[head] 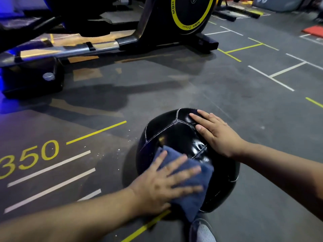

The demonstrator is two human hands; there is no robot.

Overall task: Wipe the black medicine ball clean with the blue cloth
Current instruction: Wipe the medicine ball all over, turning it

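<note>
On the dark gym floor [244, 102], centre-bottom of the head view, sits the black medicine ball [176, 135], glossy, white stitched seams showing on top. Left hand [157, 186] lies flat on the blue cloth [190, 205], fingers straight and spread apart, pressing the cloth onto the near-left side of the ball; fingertips a bit blurred. Cloth is folded or bunched, covers the lower left of the ball, one corner hanging down toward the floor, another poking out past the fingers up top. Right hand [218, 135] rests palm down on the upper right of the ball, fingers straight, slightly apart, touching bare leather, not the cloth. Neither hand curls round anything. Both forearms are bare, coming in from the bottom corners. Toe of a shoe [202, 231] shows at the bottom edge, just below the ball. Floor markings: yellow "350" [29, 158] at left with white bars [52, 168] beneath it, a yellow line [96, 132] beside it, more white and yellow lines at right. Behind the ball, well apart, stands an exercise machine with a black flywheel housing ringed in yellow [190, 13] and a metal rail [70, 49] running left. Red mat [312, 31] at far right, small, detail unclear.
</note>
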